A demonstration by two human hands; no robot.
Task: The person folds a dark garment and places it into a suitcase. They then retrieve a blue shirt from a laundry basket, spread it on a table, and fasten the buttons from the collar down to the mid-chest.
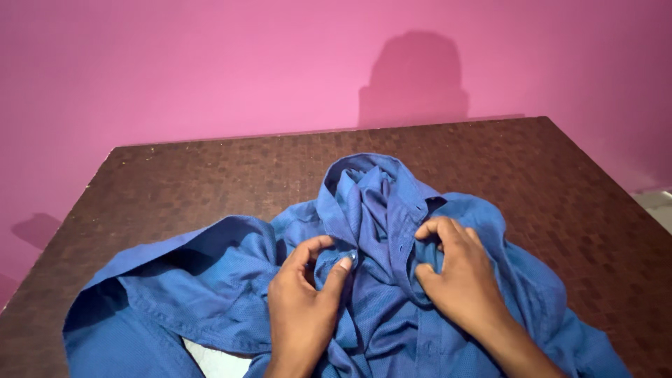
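A crumpled blue button-up shirt [210, 294] lies spread across the near half of a dark brown table [210, 175], its collar pointing away from me. My left hand [304, 308] pinches the left front edge of the shirt just below the collar, thumb and forefinger closed on the cloth near a button. My right hand [458, 280] grips the opposite front edge, fingers curled into the fabric. The two hands are a short gap apart at the shirt's chest.
A pink wall [210, 70] rises right behind the table's far edge, with a shadow on it. A patch of white [217, 360] shows under the shirt at the near edge. The table's right edge drops off to a pale floor [658, 203].
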